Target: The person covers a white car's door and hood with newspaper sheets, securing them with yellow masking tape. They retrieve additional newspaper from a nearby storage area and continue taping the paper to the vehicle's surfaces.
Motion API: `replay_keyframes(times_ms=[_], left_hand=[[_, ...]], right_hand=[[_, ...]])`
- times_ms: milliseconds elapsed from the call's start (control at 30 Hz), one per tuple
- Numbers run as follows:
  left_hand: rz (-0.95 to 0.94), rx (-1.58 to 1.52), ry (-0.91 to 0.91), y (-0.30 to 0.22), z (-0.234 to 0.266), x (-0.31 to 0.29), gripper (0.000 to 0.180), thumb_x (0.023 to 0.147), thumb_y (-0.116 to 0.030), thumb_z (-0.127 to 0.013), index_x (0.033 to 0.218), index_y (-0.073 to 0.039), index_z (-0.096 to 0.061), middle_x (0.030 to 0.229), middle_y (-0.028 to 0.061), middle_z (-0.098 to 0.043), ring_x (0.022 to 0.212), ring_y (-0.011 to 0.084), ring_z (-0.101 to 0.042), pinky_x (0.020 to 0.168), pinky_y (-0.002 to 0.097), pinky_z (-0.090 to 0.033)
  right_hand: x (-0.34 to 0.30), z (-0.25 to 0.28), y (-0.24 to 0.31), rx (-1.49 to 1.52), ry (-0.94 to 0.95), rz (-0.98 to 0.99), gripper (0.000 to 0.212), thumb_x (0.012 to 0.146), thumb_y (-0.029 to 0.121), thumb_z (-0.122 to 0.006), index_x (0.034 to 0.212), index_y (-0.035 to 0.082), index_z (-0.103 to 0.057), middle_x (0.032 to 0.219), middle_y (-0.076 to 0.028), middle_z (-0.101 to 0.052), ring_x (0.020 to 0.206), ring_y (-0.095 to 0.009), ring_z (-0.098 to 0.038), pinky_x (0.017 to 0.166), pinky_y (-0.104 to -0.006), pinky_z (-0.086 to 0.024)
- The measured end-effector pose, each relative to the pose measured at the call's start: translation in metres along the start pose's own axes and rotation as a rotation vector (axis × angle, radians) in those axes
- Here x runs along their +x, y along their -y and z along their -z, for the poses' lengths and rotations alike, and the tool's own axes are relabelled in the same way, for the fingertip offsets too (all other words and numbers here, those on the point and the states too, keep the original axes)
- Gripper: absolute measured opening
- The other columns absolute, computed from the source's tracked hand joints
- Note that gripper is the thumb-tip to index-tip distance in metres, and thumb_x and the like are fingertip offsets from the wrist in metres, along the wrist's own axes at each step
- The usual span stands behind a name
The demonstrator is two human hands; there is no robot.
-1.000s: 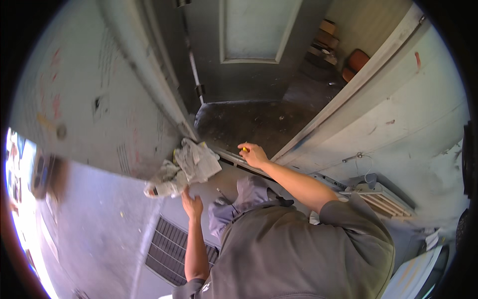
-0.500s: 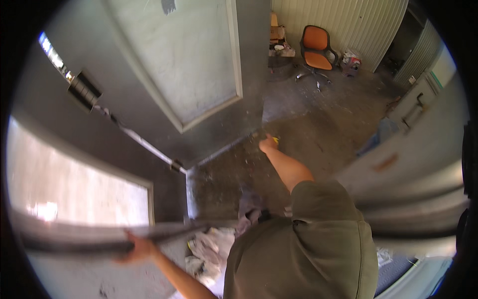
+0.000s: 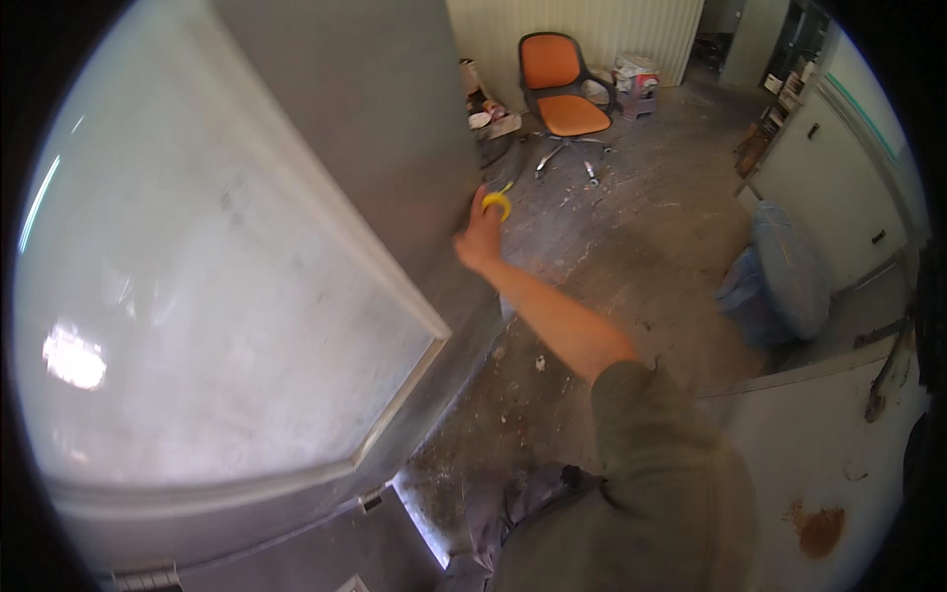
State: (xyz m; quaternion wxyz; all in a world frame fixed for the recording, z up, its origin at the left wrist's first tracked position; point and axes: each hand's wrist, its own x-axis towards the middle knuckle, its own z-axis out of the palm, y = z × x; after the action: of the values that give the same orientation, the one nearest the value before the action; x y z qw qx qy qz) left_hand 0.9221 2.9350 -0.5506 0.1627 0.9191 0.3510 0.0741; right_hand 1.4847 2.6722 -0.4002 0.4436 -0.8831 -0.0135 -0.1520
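My right hand [image 3: 480, 242] reaches forward to the free edge of a grey door [image 3: 395, 118] with a large pale framed panel [image 3: 227, 296]. A small yellow ring [image 3: 497, 205] with a short yellow end sticking out is held at its fingers; its exact kind is too small to make out. The fingertips lie at or very near the door's edge, but whether they press on it is unclear. My left hand is out of view.
An orange office chair [image 3: 567, 89] stands beyond the door, with a stool [image 3: 639, 94] carrying bundled stuff beside it. To the right, a blue-grey covered object [image 3: 784, 276] rests near a pale cabinet [image 3: 843, 178]. A rust-stained pale surface [image 3: 769, 474] lies at lower right.
My view has turned and the door looms larger on the left. My right hand has come up to the door's edge with the yellow ring. My left hand has left the view.
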Motion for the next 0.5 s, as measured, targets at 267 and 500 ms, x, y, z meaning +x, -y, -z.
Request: replay_keyframes(times_ms=[267, 500], left_hand=[[0.010, 0.150, 1.060, -0.053, -0.208, 0.106, 0.059, 0.102, -0.033, -0.061, 0.150, -0.005, -0.044, 0.149, 0.0208, -0.050, 0.138, 0.0407, -0.050, 0.116, 0.0522, -0.037], [-0.329, -0.968, 1.011, -0.450, -0.210, 0.302, 0.043, 0.107, -0.023, -0.048, 0.146, -0.009, -0.059, 0.147, 0.0137, -0.061, 0.138, 0.0277, -0.054, 0.118, 0.0385, -0.038]], right_hand=[[0.025, 0.041, -0.067, 0.001, 0.209, 0.370, 0.093, 0.085, 0.009, -0.071, 0.164, 0.006, -0.022, 0.156, -0.033, -0.029, 0.147, -0.052, -0.030, 0.120, -0.0538, -0.031], [0.032, 0.170, -0.258, -0.335, 0.510, -0.227, 0.084, 0.087, 0.016, -0.074, 0.160, 0.006, -0.033, 0.146, -0.038, -0.041, 0.136, -0.053, -0.043, 0.115, -0.0561, -0.038]])
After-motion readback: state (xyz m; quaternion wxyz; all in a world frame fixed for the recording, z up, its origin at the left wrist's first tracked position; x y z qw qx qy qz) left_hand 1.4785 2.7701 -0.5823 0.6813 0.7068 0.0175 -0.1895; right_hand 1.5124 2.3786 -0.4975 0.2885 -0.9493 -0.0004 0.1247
